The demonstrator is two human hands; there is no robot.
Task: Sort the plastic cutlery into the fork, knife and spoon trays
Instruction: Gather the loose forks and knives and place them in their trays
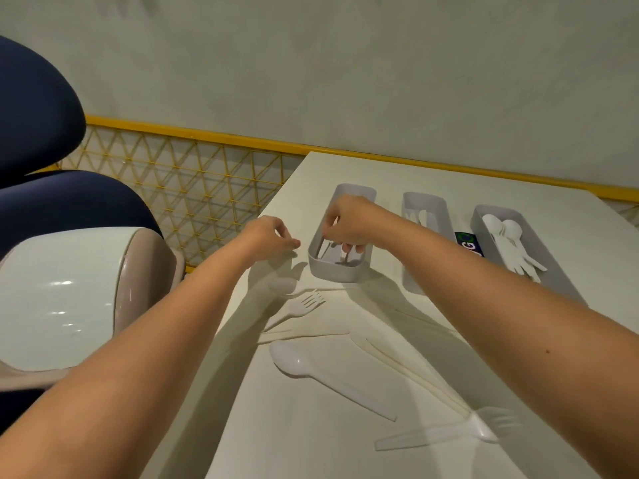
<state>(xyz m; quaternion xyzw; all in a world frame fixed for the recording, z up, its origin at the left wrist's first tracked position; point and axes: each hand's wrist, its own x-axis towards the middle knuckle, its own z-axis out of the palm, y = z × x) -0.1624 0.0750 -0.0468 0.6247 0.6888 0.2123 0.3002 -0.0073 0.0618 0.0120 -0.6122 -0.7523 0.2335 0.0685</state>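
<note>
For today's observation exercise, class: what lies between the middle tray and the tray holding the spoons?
In the head view, a small dark blue card with printed letters lies between the middle tray and the spoon tray.

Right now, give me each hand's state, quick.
Left hand: open, fingers loosely curled, holding nothing.
Right hand: fingers down in the leftmost tray; grip cannot be told.

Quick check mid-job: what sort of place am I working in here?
Probably an office or lab-style workroom, not a kitchen: a plain white table holds long grey plastic trays, a dark blue padded office chair stands left of it, and a yellow wire-mesh barrier runs along the bare wall.
</note>
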